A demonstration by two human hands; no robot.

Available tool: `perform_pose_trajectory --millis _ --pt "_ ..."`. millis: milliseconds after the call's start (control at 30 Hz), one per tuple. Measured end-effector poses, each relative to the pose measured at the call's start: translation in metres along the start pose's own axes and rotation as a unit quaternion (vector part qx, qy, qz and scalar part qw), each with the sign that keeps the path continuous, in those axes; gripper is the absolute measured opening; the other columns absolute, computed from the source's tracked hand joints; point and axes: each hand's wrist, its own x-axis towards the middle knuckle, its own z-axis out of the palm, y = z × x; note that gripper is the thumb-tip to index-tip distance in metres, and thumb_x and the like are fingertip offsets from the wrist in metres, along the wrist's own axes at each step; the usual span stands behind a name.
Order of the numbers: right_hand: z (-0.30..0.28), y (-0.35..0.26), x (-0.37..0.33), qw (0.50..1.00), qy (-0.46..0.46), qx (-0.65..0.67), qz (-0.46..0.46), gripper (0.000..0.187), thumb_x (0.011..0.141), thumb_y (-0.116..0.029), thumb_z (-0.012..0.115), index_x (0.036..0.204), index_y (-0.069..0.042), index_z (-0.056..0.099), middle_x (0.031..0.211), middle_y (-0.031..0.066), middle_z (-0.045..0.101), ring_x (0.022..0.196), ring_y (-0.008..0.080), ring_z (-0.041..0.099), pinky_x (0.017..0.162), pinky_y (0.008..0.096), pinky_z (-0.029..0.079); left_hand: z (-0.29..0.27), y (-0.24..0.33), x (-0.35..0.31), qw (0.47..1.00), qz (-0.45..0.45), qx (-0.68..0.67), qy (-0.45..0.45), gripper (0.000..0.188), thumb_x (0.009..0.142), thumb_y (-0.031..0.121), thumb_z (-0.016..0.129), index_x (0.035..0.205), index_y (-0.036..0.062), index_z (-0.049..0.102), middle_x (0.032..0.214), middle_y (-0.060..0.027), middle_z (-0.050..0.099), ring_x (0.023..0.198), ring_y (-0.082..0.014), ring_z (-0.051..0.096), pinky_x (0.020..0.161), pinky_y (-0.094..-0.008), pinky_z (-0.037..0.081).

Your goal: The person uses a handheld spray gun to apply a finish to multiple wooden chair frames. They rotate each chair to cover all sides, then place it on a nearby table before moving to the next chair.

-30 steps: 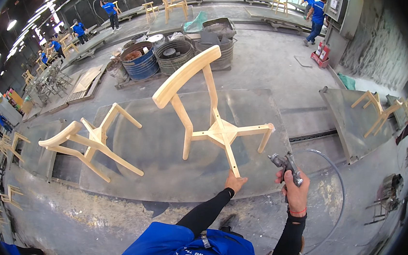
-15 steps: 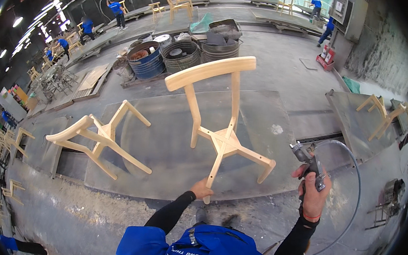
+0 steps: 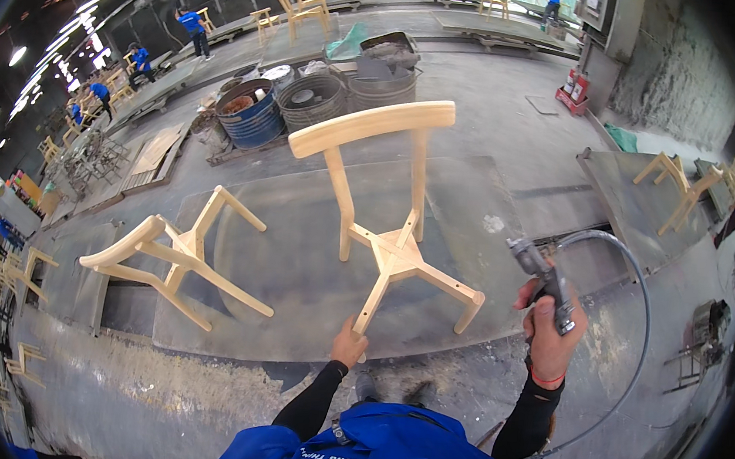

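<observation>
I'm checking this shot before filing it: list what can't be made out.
All in the head view:
Trigger of the spray gun: covered by the right hand.
Far end of the grey hose: lost at the right sleeve.
Whatever the distant co-workers hold: too small.
The wearer's upper legs: hidden by the blue shirt.

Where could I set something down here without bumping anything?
The platform is bare between the left chair and the held chair, and behind its right leg, where only a pale spot shows. Mostly open floor lies between drums and extinguishers. It's crowded at the right hand, with its spray gun and looping hose.
</observation>
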Motion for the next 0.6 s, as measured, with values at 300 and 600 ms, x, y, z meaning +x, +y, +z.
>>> perform_pose_trajectory --millis 300,600 --pt "-0.052 0.061 -0.01 0.975 0.047 0.022 0.214 0.031 0.106 -0.032 0.063 0.109 -0.002 0.067 0.092 0.006 0.072 0.074 0.0114 0.066 0.048 0.0221 0.041 0.015 -0.02 -0.008 0.998 0.036 -0.006 0.057 0.082 0.079 0.032 0.085 0.146 0.0023 0.048 0.124 -0.0247 0.067 0.111 -0.0396 0.068 0.096 -0.0453 0.054" --pt "-0.021 0.04 -0.037 0.981 -0.02 0.084 0.171 0.047 0.104 -0.037 0.065 0.13 0.002 0.063 0.097 0.0087 0.072 0.078 0.0113 0.067 0.05 0.0209 0.042 0.016 -0.037 0.004 1.0 0.004 -0.021 -0.023 0.076 0.077 0.036 0.088 0.135 -0.0027 0.058 0.115 -0.019 0.07 0.106 -0.0306 0.07 0.092 -0.0413 0.055"
